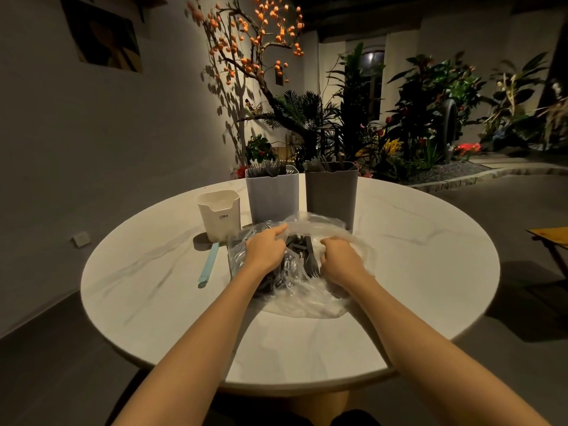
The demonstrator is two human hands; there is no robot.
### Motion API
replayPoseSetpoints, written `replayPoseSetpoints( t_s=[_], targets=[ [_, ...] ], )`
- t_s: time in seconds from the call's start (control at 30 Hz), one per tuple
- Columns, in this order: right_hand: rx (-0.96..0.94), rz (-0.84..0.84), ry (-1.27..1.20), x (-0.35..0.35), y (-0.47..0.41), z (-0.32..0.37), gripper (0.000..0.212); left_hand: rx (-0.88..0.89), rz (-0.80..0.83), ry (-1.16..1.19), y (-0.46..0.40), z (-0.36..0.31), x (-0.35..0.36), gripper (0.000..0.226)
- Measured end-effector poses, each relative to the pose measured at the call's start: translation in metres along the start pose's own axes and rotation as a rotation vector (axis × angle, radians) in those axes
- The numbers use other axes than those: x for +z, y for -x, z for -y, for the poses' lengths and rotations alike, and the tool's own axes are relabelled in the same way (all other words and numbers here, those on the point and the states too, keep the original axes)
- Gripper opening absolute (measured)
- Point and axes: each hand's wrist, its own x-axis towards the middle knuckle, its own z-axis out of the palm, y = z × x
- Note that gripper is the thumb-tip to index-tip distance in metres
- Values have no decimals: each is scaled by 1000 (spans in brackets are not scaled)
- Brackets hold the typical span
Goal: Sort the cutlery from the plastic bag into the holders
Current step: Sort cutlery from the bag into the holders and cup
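clear plastic bag [295, 272] of dark cutlery [310, 256], mid-table [415, 256]. my left hand [266, 250] and right hand [339, 259] each grasp its rim, holding it apart. behind: white holder [219, 215], blue-grey holder [272, 196], dark grey holder [331, 193], the latter two stocked. light blue utensil [209, 264] lies left.

Two bare forearms reach in from the lower edge of the frame, sleeveless to the elbow, ending in the left hand [266, 251] and right hand [340, 259] (no rings, watch or gloves visible); dark clothing shows at bottom centre.
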Motion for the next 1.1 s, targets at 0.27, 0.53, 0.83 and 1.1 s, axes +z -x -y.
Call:
replayPoseSetpoints(
  t_s=[0.27, 0.53, 0.83, 1.1],
  targets=[
    [-1, -54, -41, -4, 1, 5, 17, 52, -4, 60, 10, 0, -2, 45],
    [51, 206, -424, -10, -7, 22, 30, 68, 70, 96, 14, -8, -4, 50],
    [35, 311, -420, -21, -12, 22, 19, 130, 138, 177, 18, -8, -4, 59],
    [85, 284, -333, -16, -18, 25, 35, 29, -14, -287, 18, 0, -13, 38]
  ],
)
